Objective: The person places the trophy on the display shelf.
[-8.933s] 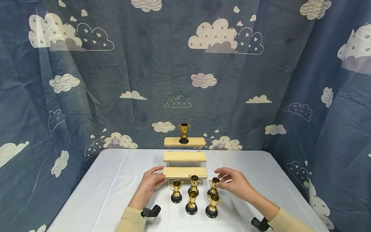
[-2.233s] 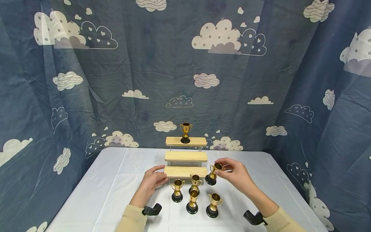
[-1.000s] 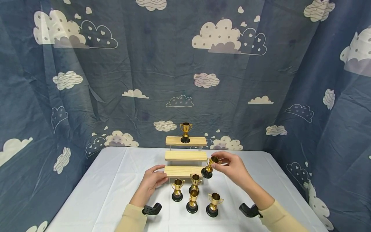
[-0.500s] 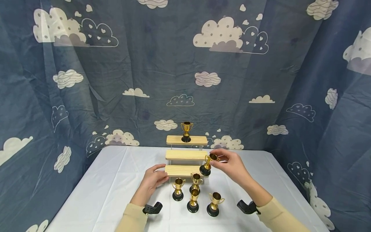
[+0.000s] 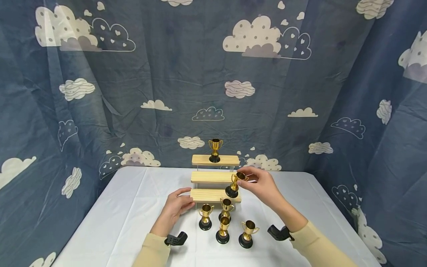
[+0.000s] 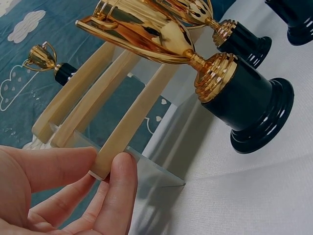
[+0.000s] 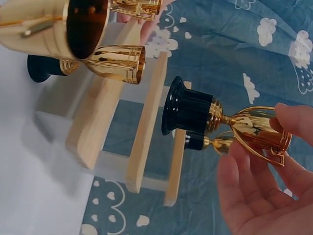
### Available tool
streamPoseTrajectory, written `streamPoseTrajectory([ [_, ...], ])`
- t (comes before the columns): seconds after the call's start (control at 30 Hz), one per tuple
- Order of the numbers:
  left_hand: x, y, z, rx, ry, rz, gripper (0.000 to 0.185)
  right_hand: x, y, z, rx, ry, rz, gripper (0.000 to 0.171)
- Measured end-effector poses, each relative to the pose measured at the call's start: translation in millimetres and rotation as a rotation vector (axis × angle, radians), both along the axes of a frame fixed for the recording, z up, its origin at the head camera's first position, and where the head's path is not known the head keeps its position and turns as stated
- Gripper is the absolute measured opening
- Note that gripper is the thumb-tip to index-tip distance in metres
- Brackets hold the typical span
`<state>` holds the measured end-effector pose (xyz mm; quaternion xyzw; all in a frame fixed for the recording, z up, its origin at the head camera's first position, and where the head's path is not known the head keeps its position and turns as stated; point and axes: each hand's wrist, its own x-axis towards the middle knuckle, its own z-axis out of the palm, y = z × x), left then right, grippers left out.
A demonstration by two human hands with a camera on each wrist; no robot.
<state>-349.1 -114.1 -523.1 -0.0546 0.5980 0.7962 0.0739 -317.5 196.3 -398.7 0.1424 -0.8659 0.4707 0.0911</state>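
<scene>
The right hand (image 5: 261, 184) pinched a gold trophy (image 7: 213, 116) by its cup, a sensible hold on something probably light, rigid and slick, near the right end of the bottom shelf (image 5: 210, 195), whose left end the left hand (image 5: 175, 205) gripped.

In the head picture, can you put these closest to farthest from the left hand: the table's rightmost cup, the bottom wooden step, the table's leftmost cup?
1. Bottom wooden step: the left hand holds its left end.
2. Leftmost cup: on the table, just right of that hand.
3. Rightmost cup: also on the table, much farther right.
</scene>
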Motion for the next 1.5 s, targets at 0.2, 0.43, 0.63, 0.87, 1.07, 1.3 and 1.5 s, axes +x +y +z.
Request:
streamPoseTrajectory([
  [0.2,2.7,-2,0.6,-0.024,0.017,0.006,0.055,-3.2,-4,2.6,0.004,0.002,0.005,0.042],
  [0.43,-0.6,-1,0.9,0.003,0.005,0.013,0.059,-7.0,-9,5.7,-0.004,0.004,0.007,0.041],
  [0.63,-1.2,0,0.5,-0.003,0.000,0.021,0.058,-10.9,-15,9.5,-0.003,0.015,0.011,0.038],
  [0.87,-0.3,0,0.8,0.000,-0.010,0.022,0.057,-16.9,-20,11.0,0.012,0.046,0.045,0.042],
  [1.07,-1.6,0,-0.8,0.003,0.002,0.020,0.057,-22.0,-24,14.6,0.016,0.067,0.056,0.039],
  [1.3,-1.5,0,-2.3,0.003,-0.002,0.013,0.059,-23.5,-29,19.3,0.026,0.057,0.049,0.037],
  [1.5,-0.8,0,-2.7,0.005,0.000,0.012,0.059,-25.4,-34,23.0,0.023,0.066,0.053,0.038],
])
